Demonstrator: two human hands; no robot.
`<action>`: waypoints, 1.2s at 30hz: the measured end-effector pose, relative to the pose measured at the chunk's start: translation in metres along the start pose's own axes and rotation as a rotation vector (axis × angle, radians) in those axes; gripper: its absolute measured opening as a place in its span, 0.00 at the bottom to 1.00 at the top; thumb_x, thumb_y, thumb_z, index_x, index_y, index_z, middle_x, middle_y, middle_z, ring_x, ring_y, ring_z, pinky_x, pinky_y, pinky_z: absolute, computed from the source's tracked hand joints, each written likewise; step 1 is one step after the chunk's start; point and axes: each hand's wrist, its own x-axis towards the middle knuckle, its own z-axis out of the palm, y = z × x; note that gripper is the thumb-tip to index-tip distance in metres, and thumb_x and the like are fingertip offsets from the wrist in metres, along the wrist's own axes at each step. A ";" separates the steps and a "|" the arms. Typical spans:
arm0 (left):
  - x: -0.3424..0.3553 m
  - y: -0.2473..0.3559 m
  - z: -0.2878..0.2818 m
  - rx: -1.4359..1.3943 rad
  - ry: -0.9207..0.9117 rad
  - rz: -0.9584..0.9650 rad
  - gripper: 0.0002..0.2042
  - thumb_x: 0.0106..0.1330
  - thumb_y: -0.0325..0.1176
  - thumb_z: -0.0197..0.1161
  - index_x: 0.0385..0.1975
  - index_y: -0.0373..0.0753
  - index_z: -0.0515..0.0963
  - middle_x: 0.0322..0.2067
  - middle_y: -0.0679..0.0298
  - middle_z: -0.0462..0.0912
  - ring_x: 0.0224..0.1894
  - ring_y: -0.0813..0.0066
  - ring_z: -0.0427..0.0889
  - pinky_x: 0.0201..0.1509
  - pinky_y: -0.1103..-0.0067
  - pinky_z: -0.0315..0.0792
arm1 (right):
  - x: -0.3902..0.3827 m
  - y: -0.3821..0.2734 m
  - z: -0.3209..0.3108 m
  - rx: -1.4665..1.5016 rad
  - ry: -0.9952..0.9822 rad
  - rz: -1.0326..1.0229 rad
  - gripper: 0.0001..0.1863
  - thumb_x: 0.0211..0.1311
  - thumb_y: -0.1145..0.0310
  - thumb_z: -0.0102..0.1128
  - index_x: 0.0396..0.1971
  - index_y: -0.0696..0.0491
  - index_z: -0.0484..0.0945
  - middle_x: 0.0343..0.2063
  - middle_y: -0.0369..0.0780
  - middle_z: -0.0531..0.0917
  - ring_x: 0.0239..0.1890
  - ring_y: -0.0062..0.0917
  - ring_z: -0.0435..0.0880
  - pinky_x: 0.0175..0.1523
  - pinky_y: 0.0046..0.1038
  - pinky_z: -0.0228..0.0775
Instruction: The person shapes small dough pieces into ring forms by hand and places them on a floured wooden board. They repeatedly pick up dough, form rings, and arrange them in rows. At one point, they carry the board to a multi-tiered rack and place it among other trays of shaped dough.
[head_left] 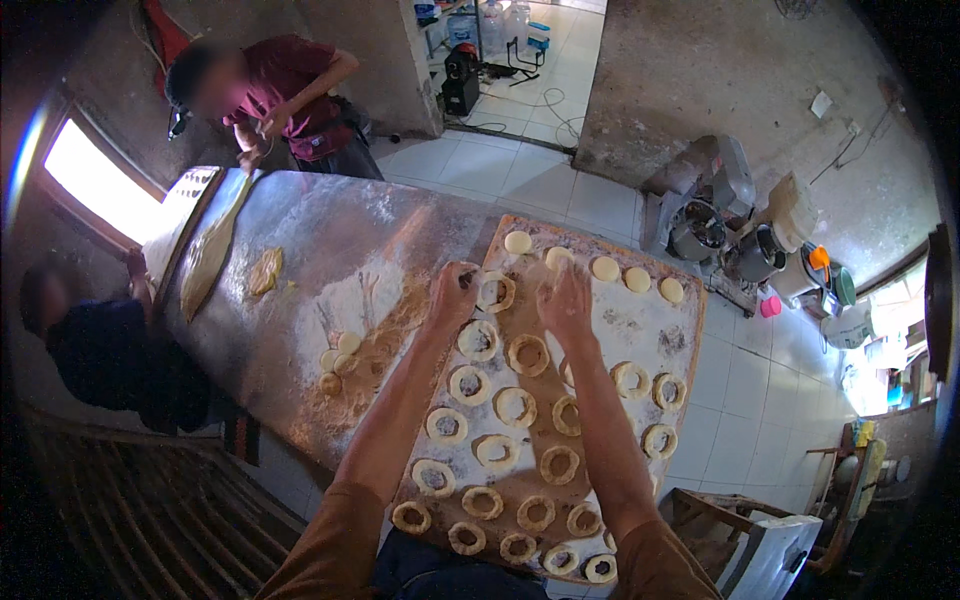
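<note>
A floured board [640, 330] covered in dough rings lies in front of me on the table. My left hand [456, 292] is closed at the board's left edge, beside a dough ring [496, 291]; whatever is in its fingers is hidden. My right hand [566, 303] reaches to the far row, its fingers stretched out over the near edge of a flat dough disc [558, 257]. Other discs stand in that row, one [518, 242] to the left and several [637, 280] to the right. Rings such as this one [528, 355] lie between and below my forearms.
Small dough pieces [340, 352] sit in loose flour on the metal table [300, 215]. Long dough [212, 250] lies at its far left. A person in maroon [300, 90] and one in dark clothing [120, 350] stand there. Pots [700, 230] and a wooden stand [715, 520] are at right.
</note>
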 end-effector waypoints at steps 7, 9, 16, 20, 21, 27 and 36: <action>0.009 -0.012 0.003 0.079 -0.016 0.045 0.18 0.48 0.31 0.66 0.41 0.35 0.80 0.43 0.49 0.80 0.49 0.50 0.76 0.54 0.62 0.68 | 0.054 0.023 0.005 -0.002 -0.086 -0.193 0.24 0.56 0.68 0.57 0.52 0.64 0.69 0.47 0.55 0.76 0.54 0.50 0.71 0.61 0.45 0.61; 0.018 -0.018 0.006 0.119 0.007 0.127 0.18 0.48 0.31 0.66 0.41 0.35 0.79 0.45 0.49 0.79 0.50 0.50 0.75 0.54 0.62 0.68 | 0.057 0.020 -0.007 -0.084 -0.330 -0.165 0.26 0.56 0.71 0.57 0.55 0.62 0.66 0.51 0.55 0.73 0.58 0.50 0.67 0.65 0.44 0.57; 0.078 0.012 0.064 0.410 0.113 0.384 0.27 0.52 0.30 0.65 0.55 0.37 0.71 0.43 0.46 0.78 0.49 0.46 0.75 0.54 0.59 0.67 | 0.030 0.033 -0.004 0.186 -0.038 -0.152 0.21 0.47 0.70 0.65 0.44 0.58 0.75 0.41 0.52 0.80 0.47 0.45 0.77 0.52 0.43 0.69; 0.025 -0.005 0.033 -0.030 0.064 0.142 0.29 0.52 0.32 0.68 0.57 0.36 0.69 0.47 0.48 0.78 0.52 0.51 0.75 0.57 0.65 0.68 | -0.009 -0.050 -0.073 0.474 -0.272 0.046 0.17 0.48 0.72 0.65 0.41 0.56 0.77 0.36 0.48 0.82 0.41 0.44 0.81 0.46 0.40 0.73; -0.002 0.008 0.009 -0.072 0.064 0.098 0.29 0.52 0.33 0.69 0.56 0.35 0.70 0.46 0.49 0.79 0.52 0.53 0.76 0.57 0.67 0.69 | -0.017 -0.071 -0.086 0.539 -0.277 0.133 0.16 0.49 0.72 0.64 0.40 0.55 0.78 0.34 0.47 0.83 0.39 0.44 0.81 0.44 0.40 0.74; -0.211 -0.062 -0.163 0.032 0.363 -0.104 0.11 0.52 0.25 0.67 0.37 0.34 0.80 0.31 0.54 0.83 0.37 0.61 0.84 0.41 0.71 0.75 | -0.063 -0.200 -0.024 0.564 -0.687 -0.024 0.13 0.49 0.74 0.61 0.37 0.55 0.77 0.34 0.48 0.81 0.41 0.46 0.79 0.46 0.41 0.71; -0.244 -0.136 -0.208 0.542 0.365 -0.063 0.15 0.60 0.32 0.62 0.45 0.33 0.76 0.43 0.48 0.76 0.51 0.47 0.73 0.53 0.60 0.67 | -0.097 -0.283 0.067 0.165 -0.492 -0.212 0.13 0.49 0.70 0.66 0.35 0.57 0.75 0.32 0.46 0.81 0.41 0.44 0.78 0.47 0.41 0.71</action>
